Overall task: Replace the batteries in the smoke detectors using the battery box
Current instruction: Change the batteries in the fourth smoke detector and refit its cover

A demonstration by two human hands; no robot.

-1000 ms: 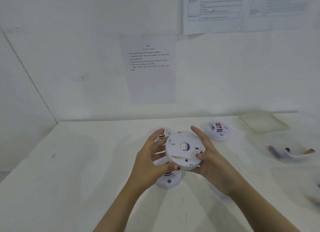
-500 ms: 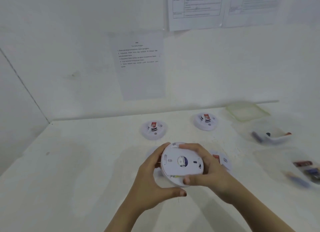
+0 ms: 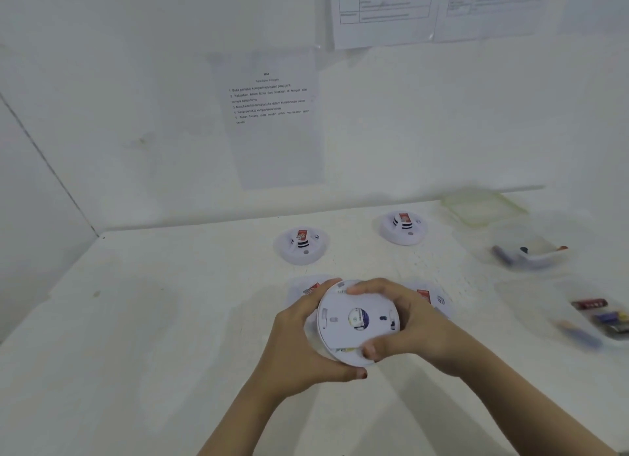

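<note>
A person holds a round white smoke detector (image 3: 357,321) above the white tabletop (image 3: 153,336), its flat back turned toward the camera, with a small round label at its middle. The left hand (image 3: 299,346) cups the left edge with its thumb curled under the lower rim. The right hand (image 3: 415,329) grips the right edge, its fingers (image 3: 371,289) curled over the top rim and its thumb on the lower face.

Directly behind the hands two more units lie on the tabletop, largely hidden. The near-left detector (image 3: 308,290) shows only a red strip past the left hand. The near-right detector (image 3: 432,297) shows a red label and a curved-line mark beside the right hand. Farther back, in plain view and well apart from each other, sit the far-left detector (image 3: 301,246) and the far-right detector (image 3: 404,228), each with a red label on its raised centre.

At the back right a pale green lid (image 3: 483,208) lies flat near the wall. Just in front of it a clear container (image 3: 531,254), blurred, holds a few dark pieces and one with an orange-red tip; what they are cannot be told. Nearer, at the right edge, a second clear box (image 3: 602,319) holds red, purple and yellow pieces, also blurred.

On the wall an instruction sheet (image 3: 272,115) hangs above the far-left detector, with a larger form sheet (image 3: 384,9) higher up.
</note>
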